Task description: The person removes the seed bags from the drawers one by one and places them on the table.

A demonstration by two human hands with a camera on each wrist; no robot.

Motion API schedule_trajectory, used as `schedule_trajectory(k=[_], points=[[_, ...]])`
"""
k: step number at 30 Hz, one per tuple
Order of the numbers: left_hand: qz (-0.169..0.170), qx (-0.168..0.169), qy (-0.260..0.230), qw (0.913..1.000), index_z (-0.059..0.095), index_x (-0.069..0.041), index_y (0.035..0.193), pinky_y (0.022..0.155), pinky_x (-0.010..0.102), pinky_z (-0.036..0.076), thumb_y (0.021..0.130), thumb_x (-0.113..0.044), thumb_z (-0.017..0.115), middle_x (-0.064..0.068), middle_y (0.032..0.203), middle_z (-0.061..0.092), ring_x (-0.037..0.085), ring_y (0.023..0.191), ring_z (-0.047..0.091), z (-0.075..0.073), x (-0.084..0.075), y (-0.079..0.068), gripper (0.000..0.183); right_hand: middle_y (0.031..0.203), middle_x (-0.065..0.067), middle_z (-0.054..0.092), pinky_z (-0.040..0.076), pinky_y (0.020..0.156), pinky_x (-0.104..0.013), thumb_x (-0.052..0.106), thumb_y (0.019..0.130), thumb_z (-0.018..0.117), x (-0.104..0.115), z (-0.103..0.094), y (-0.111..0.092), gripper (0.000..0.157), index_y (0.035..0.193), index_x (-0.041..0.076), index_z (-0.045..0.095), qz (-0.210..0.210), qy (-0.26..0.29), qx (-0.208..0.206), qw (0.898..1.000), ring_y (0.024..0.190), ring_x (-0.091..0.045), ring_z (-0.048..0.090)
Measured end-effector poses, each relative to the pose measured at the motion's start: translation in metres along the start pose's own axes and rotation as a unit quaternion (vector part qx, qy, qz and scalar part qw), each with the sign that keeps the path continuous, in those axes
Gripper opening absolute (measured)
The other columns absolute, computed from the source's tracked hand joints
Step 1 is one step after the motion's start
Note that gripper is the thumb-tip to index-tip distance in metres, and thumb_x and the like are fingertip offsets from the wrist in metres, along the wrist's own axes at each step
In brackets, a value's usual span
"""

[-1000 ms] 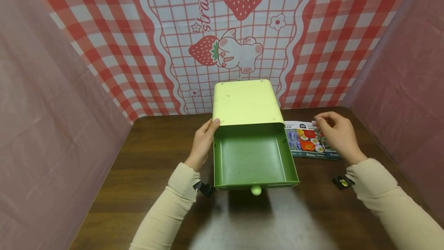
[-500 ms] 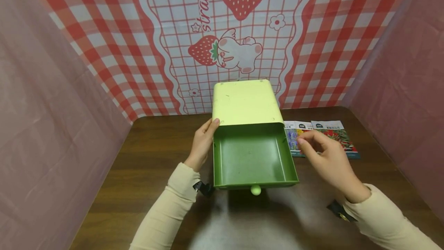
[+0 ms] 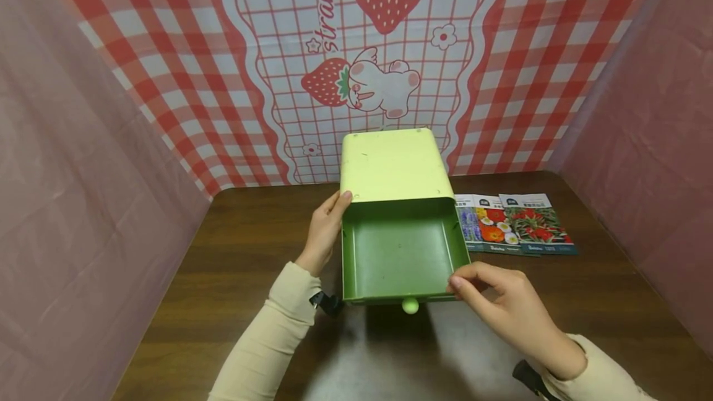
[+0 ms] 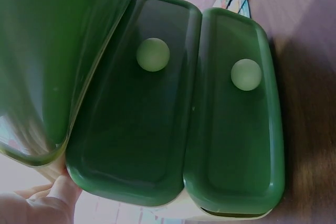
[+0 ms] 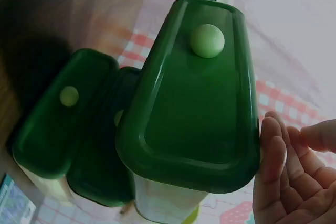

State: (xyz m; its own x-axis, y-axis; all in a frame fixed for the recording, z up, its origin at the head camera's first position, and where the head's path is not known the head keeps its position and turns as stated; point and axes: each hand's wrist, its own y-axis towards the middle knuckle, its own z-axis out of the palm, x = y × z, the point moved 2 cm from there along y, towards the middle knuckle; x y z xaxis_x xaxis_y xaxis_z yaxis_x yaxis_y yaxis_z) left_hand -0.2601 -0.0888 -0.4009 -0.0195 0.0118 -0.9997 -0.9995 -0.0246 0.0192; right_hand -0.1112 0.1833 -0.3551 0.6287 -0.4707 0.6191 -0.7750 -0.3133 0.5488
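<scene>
A small cabinet [image 3: 393, 166] with a pale yellow-green body stands mid-table. Its top green drawer [image 3: 401, 252] is pulled out and has nothing in it; a round light-green knob [image 3: 410, 306] sits on its front. The left wrist view shows two closed drawers [image 4: 136, 124] below. My left hand [image 3: 323, 234] holds the cabinet's left side at the front, thumb on the top edge. My right hand [image 3: 504, 308] is at the open drawer's front right corner, fingers loosely bent. In the right wrist view, its fingertips [image 5: 270, 129] lie right beside the drawer front, thumb apart.
Several flower-picture packets [image 3: 537, 223] lie overlapping on the brown table [image 3: 250, 228], right of the cabinet. A red-checked strawberry cloth [image 3: 278, 79] hangs close behind it. Pink curtains [image 3: 629, 116] bound both sides.
My right hand has moved from over the flower packets toward me and left, to the drawer's front right corner. The packets are now uncovered. My left hand and the cabinet have stayed put.
</scene>
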Motion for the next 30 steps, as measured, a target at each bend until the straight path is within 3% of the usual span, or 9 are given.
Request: schedule_trajectory(k=[4,13,19,23,27,30], points=[[-0.002,0.004,0.001,1.0,0.038,-0.005,0.15,0.119,0.047,0.031,0.096,-0.047,0.057,0.014,0.156,0.038,0.029,0.145,0.034,0.0,-0.001,0.0,0.071,0.082,0.012,0.071,0.052,0.059,-0.012,-0.007,0.081,0.073,0.003,0.005,-0.006,0.03,0.09,0.021,0.069,-0.032,-0.021,-0.007,0.999,0.073,0.003,0.065],[-0.004,0.005,0.001,1.0,0.038,-0.006,0.15,0.119,0.046,0.032,0.096,-0.048,0.058,0.014,0.155,0.038,0.03,0.144,0.035,0.0,0.001,0.0,0.071,0.089,0.01,0.075,0.053,0.065,-0.009,0.0,0.084,0.073,0.0,0.023,-0.022,0.029,0.098,0.026,0.073,-0.032,-0.031,0.024,0.999,0.081,0.004,0.067],[0.0,0.005,0.001,1.0,0.039,-0.006,0.15,0.118,0.048,0.033,0.096,-0.048,0.057,0.014,0.155,0.039,0.03,0.144,0.035,0.0,0.0,-0.001,0.071,0.094,0.006,0.076,0.055,0.06,-0.016,0.014,0.092,0.069,-0.007,0.038,-0.027,0.013,0.1,0.019,0.076,0.036,-0.017,0.072,0.997,0.083,0.003,0.067],[0.001,0.006,0.001,1.0,0.039,-0.006,0.15,0.118,0.048,0.032,0.096,-0.048,0.057,0.014,0.155,0.038,0.03,0.144,0.034,0.0,-0.001,-0.001,0.071,0.092,0.003,0.077,0.056,0.06,-0.019,0.02,0.094,0.067,-0.014,0.047,-0.028,0.014,0.103,0.014,0.076,0.074,0.0,0.094,0.993,0.078,0.003,0.066],[0.001,0.006,-0.001,1.0,0.039,-0.006,0.149,0.118,0.048,0.032,0.096,-0.048,0.057,0.013,0.155,0.039,0.029,0.144,0.034,0.0,0.0,-0.001,0.071,0.088,0.001,0.076,0.06,0.064,-0.026,0.023,0.097,0.062,-0.02,0.054,-0.028,0.021,0.104,0.008,0.075,0.146,0.085,0.123,0.978,0.076,-0.001,0.068],[0.001,0.005,-0.002,1.0,0.039,-0.005,0.149,0.118,0.048,0.032,0.096,-0.047,0.057,0.013,0.155,0.04,0.029,0.144,0.035,0.0,0.0,-0.001,0.07,0.086,-0.008,0.076,0.061,0.064,-0.03,0.02,0.099,0.059,-0.022,0.058,-0.029,0.025,0.105,0.0,0.073,0.178,0.15,0.128,0.964,0.075,-0.004,0.07]])
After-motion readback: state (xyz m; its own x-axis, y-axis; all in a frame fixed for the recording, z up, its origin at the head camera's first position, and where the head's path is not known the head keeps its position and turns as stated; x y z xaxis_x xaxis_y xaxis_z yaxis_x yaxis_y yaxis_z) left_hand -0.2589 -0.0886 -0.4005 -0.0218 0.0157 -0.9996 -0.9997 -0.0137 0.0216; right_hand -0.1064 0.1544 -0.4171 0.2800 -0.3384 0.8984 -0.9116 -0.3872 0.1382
